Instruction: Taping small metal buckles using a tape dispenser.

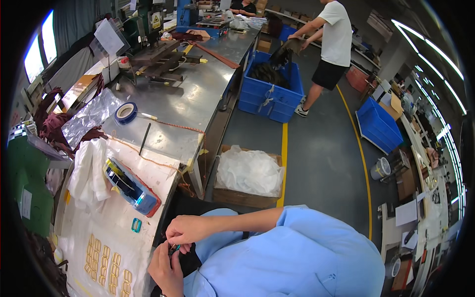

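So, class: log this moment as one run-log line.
left hand: steadies small teal piece | right hand: pinches it | near: gold buckles on bench

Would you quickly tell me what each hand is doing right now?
Left hand: closed around a dark piece.
Right hand: pinching a small teal part.

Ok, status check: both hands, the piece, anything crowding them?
Left hand and right hand pinch a small teal piece together at the bench edge. Gold buckles in rows to the left, apart. Nothing crowding.
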`<state>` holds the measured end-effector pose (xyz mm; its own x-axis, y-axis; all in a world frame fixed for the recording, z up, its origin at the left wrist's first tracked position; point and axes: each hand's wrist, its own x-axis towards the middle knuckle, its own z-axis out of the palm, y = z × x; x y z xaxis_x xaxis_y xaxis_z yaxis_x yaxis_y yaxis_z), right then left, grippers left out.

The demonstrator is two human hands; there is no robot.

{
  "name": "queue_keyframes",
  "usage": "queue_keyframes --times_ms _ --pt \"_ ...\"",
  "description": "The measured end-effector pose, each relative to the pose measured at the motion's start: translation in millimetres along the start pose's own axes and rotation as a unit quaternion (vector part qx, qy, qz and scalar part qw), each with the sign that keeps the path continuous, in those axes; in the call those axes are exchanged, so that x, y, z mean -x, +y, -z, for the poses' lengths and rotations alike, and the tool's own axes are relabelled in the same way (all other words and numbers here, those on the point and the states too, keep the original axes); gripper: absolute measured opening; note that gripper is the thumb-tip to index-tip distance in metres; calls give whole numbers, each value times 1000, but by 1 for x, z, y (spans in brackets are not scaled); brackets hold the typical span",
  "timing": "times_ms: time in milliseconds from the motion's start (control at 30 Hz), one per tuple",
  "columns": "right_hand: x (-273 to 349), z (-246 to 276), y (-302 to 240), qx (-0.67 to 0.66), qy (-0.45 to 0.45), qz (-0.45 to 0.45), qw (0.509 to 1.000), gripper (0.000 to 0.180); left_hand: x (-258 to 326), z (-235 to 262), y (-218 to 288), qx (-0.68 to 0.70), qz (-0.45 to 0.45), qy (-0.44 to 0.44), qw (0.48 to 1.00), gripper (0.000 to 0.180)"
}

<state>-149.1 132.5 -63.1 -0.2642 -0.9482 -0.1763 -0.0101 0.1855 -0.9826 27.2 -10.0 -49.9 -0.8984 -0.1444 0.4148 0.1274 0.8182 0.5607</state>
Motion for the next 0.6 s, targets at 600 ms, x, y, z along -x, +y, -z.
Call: queue_keyframes --times_ms 600 --pt "-2 -17 5 52 28 48 997 27 4 9 4 -30 38 -40 998 36"
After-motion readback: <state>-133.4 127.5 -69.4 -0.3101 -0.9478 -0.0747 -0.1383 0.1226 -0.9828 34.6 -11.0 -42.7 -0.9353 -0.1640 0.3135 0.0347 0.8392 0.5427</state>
